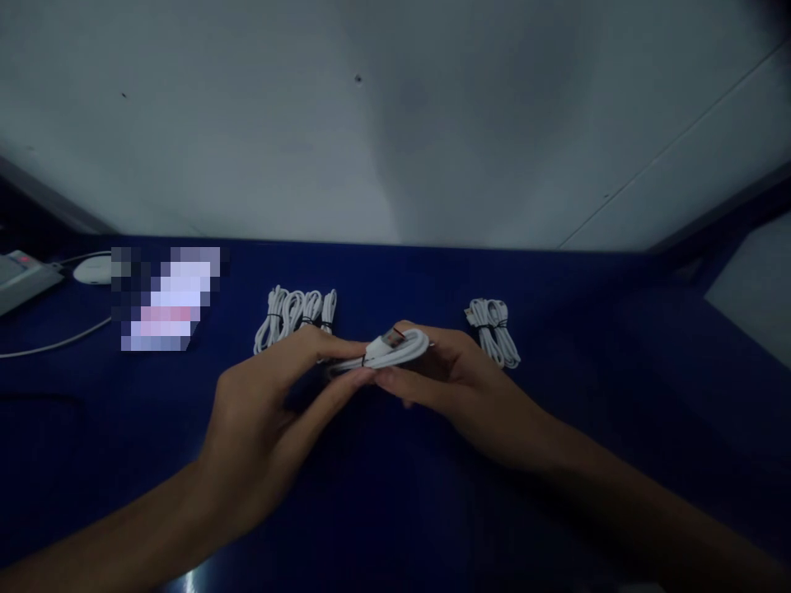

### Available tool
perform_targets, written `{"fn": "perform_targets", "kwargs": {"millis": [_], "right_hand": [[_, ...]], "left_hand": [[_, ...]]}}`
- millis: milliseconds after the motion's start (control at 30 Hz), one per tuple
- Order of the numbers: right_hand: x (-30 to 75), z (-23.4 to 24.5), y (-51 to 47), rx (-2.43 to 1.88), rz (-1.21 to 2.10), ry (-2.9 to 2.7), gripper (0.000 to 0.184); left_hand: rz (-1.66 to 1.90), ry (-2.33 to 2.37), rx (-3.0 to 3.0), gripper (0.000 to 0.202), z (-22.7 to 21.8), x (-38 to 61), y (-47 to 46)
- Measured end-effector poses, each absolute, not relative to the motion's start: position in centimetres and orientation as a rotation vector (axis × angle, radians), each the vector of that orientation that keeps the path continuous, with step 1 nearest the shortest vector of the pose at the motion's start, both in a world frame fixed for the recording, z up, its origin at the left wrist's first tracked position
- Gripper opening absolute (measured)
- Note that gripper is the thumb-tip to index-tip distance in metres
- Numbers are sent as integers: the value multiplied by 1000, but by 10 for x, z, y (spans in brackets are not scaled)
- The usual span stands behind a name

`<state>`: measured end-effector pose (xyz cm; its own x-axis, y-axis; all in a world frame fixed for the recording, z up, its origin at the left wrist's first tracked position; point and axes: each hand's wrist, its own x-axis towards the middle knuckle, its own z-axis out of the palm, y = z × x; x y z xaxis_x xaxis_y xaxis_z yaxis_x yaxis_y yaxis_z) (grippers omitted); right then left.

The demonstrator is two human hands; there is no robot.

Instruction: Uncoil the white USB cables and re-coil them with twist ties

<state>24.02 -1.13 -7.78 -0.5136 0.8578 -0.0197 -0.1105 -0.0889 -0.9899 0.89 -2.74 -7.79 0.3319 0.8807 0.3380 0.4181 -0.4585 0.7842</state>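
Note:
Between both hands, above the blue tabletop, is a coiled white USB cable (404,350) with a dark tie round it. Its USB plug lies along the top of the coil. My left hand (272,412) pinches the tied end between thumb and fingers. From the other side, my right hand (461,371) grips the looped end, thumb below and fingers behind, partly hidden by the coil. Several tied white cable bundles (287,317) lie in a row beyond my left hand. More tied white cables (494,329) lie together beyond my right hand.
A pixelated bright rectangular object (173,296) sits on the left of the blue table (395,494). Farther left are a white power strip (28,276) with a red light, a white rounded device (92,269) and a loose white cord (62,346). A pale wall (259,123) rises behind.

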Motion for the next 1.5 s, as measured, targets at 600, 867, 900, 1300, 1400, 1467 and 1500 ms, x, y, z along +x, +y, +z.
{"fn": "perform_targets", "kwargs": {"millis": [600,867,900,1300,1400,1467,1500], "right_hand": [[231,-81,-24,-966,876,-1809,18],[235,-87,-23,-826,450,-2028,23],[235,-87,-23,-806,393,-2051,24],[234,-94,-19,-677,122,-2145,20],[236,-91,-20,-758,224,-2110,20],[237,-91,-19,-800,215,-2092,19],[238,-91,-18,-809,192,-2086,19]], "left_hand": [[894,1014,1370,16,-76,12,-23],[876,854,1150,28,-78,15,-19],[857,840,1125,32,-78,15,-18],[807,891,1254,49,-69,11,-18],[987,1119,1631,30,-74,11,-23],[1049,1164,1827,30,-76,11,-26],[1060,1162,1898,33,-77,12,-27]]}}
